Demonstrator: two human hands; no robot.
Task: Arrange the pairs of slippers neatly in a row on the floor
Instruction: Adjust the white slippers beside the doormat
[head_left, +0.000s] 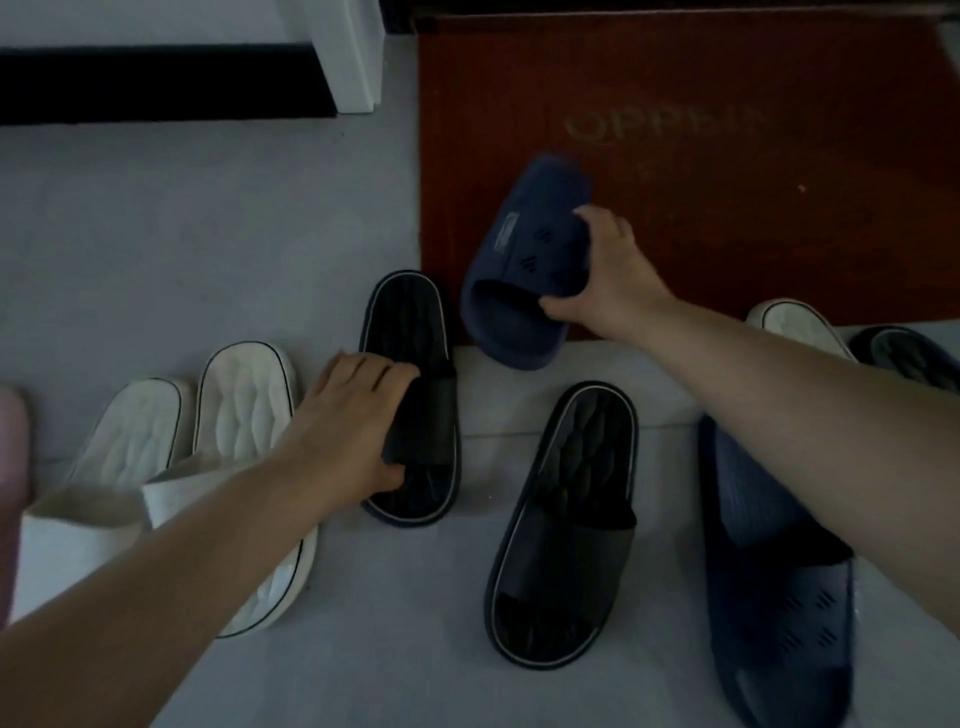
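Observation:
My left hand (358, 415) grips the strap of a black slipper (410, 332) lying on the grey floor, right of two white slippers (239, 400) that lie side by side. My right hand (602, 270) holds a navy slipper (524, 249) by its strap, tilted, at the edge of the red mat. A second black slipper (566, 525) lies angled in the middle. A second navy slipper (769, 561) lies under my right forearm. At the far right a white slipper (795, 322) and a dark slipper (904, 353) show partly.
A red doormat (727, 130) with faded lettering covers the upper right floor. A white door frame (353, 57) and a dark baseboard (156, 83) run along the top left. A pink object (13, 478) sits at the left edge.

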